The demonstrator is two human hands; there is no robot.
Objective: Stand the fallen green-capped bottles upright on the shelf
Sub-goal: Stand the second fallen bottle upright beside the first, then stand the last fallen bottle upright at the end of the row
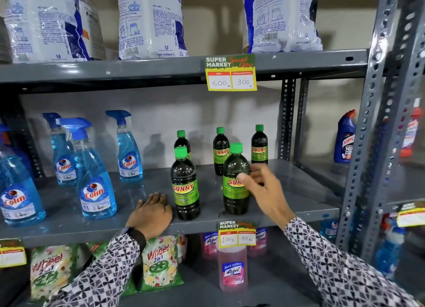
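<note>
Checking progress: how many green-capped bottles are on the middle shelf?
5, all upright: front left, front right by the right hand, and back left, back middle, back right.

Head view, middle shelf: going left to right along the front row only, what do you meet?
Front-left Colin spray bottle → second front Colin spray bottle → left hand flat on the shelf → left front Sunny bottle → right front Sunny bottle → right hand at that bottle.
</note>
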